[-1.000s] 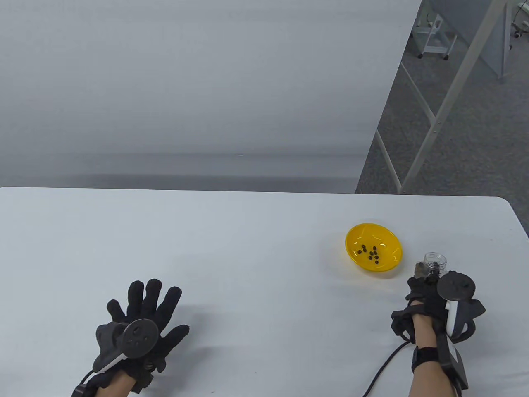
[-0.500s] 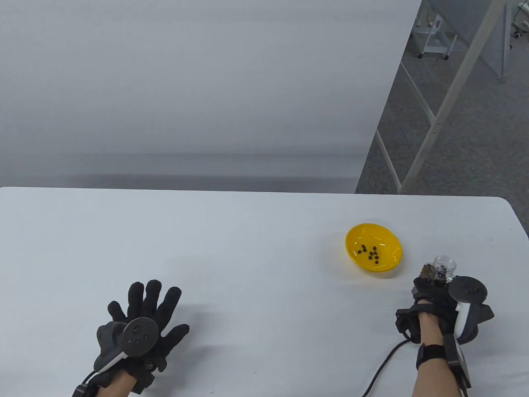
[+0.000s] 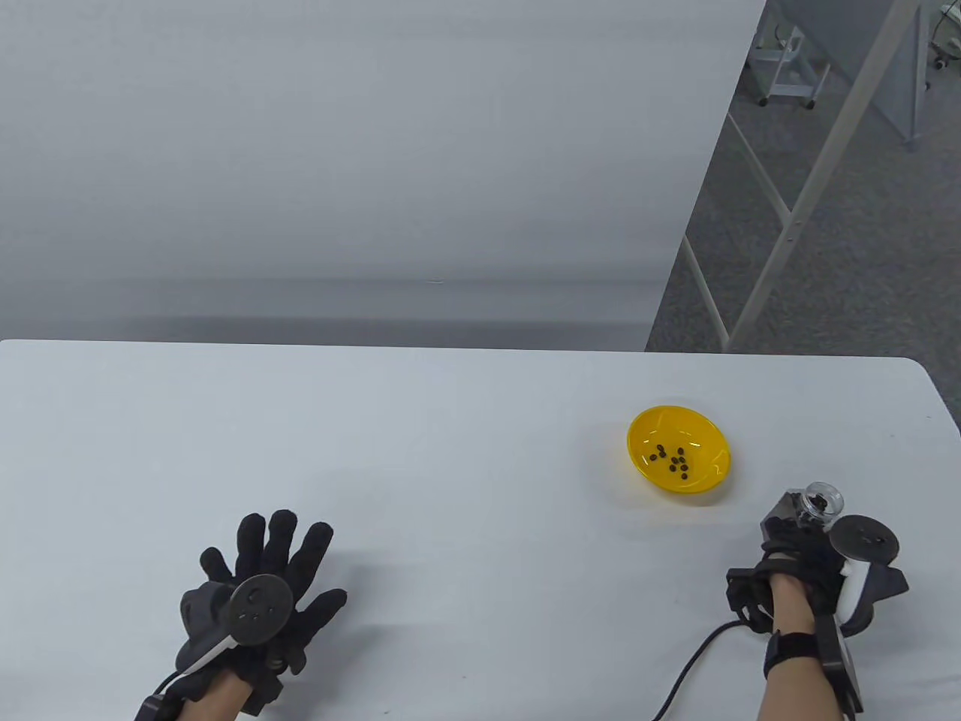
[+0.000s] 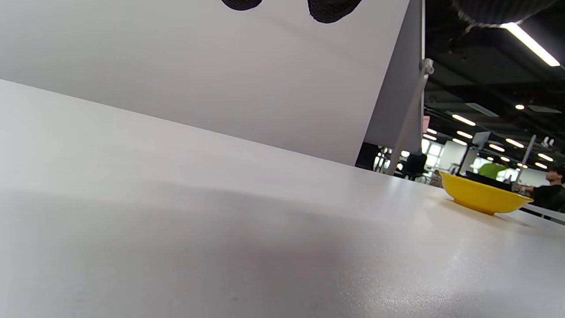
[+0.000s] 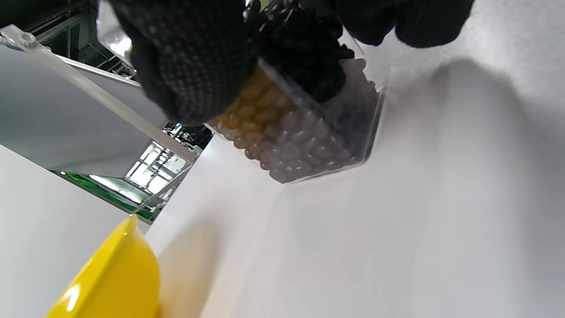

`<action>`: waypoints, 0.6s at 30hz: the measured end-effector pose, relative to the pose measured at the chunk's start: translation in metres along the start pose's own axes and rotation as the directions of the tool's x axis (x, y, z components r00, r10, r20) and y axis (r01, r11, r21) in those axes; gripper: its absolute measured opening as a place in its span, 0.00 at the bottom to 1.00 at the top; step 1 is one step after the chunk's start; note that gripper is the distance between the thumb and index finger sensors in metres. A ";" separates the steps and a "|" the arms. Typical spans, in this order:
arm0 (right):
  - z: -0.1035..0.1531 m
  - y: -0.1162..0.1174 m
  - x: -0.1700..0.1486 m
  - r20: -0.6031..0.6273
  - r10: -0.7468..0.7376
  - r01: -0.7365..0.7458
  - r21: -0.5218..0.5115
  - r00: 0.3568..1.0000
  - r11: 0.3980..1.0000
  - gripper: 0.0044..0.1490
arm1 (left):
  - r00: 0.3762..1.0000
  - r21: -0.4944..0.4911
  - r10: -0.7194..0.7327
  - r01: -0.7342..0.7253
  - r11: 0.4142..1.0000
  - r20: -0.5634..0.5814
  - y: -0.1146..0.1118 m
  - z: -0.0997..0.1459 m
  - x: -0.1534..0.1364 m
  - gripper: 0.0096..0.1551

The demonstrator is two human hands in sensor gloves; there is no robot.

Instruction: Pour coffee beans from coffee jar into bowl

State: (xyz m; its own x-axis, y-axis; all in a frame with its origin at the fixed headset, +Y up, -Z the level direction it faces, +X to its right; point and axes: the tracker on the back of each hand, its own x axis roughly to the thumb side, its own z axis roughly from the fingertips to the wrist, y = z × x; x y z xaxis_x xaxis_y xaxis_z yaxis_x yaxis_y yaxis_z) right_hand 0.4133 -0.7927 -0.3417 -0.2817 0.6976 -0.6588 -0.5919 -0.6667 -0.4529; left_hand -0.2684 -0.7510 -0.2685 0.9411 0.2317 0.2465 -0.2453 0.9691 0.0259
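Observation:
A yellow bowl with several dark coffee beans stands on the white table, right of centre. It also shows in the left wrist view and the right wrist view. My right hand grips a clear open coffee jar, upright, below and right of the bowl. The right wrist view shows the jar full of beans, just above the table. My left hand rests flat on the table at the lower left, fingers spread, holding nothing.
A white wall panel rises behind the table. The table's right edge is close to the jar. A black cable runs from my right wrist across the table. Metal frame legs stand on the floor beyond.
My right hand has carried the jar down and to the right, away from the bowl and lower toward the table. My left hand has barely moved.

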 end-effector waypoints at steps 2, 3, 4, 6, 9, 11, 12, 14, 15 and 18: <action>0.001 0.000 -0.001 0.009 -0.004 0.004 0.007 1.000 1.000 0.63 | 1.000 0.000 -0.003 0.003 1.000 0.001 0.000 0.000 0.000 0.52; 0.003 0.000 -0.002 0.012 -0.011 0.011 0.008 1.000 1.000 0.63 | 1.000 0.000 -0.004 0.004 1.000 0.002 0.000 0.000 0.000 0.52; 0.004 0.000 -0.002 0.016 -0.015 0.015 0.009 1.000 1.000 0.64 | 1.000 0.001 -0.005 0.005 1.000 0.002 0.000 0.000 0.000 0.52; 0.009 0.000 -0.001 0.033 -0.014 0.014 0.009 0.999 1.000 0.68 | 1.000 0.004 -0.005 0.005 1.000 0.002 0.000 0.000 0.001 0.52; 0.022 -0.002 0.002 0.066 0.016 -0.014 -0.019 0.998 1.000 0.71 | 1.000 0.006 -0.004 0.004 1.000 0.002 -0.001 -0.001 0.000 0.52; 0.034 -0.004 0.006 0.106 0.052 -0.048 -0.042 0.993 0.998 0.72 | 1.000 0.012 -0.002 0.002 1.000 0.000 0.000 -0.001 -0.001 0.52; 0.036 -0.004 0.007 0.116 0.064 -0.059 -0.045 0.991 0.997 0.73 | 1.000 0.013 0.000 0.000 1.000 -0.002 0.001 -0.001 -0.001 0.52; 0.047 -0.006 0.009 0.137 0.107 -0.099 -0.061 0.985 0.993 0.74 | 1.000 0.018 0.012 -0.012 1.000 -0.008 0.002 -0.001 -0.002 0.52; 0.053 -0.007 0.010 0.152 0.125 -0.115 -0.072 0.980 0.991 0.74 | 1.000 0.021 0.012 -0.012 1.000 -0.009 0.003 -0.001 -0.003 0.52; 0.070 -0.009 0.012 0.197 0.177 -0.157 -0.113 0.964 0.981 0.74 | 1.000 0.036 0.000 0.000 0.999 -0.002 0.006 0.000 -0.001 0.52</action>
State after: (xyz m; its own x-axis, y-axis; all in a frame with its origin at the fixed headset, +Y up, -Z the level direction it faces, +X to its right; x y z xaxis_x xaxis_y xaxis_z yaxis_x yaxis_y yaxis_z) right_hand 0.3623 -0.7602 -0.3034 -0.5252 0.6067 -0.5968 -0.4510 -0.7931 -0.4093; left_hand -0.2708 -0.7457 -0.2682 0.9415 0.2320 0.2444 -0.2537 0.9654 0.0610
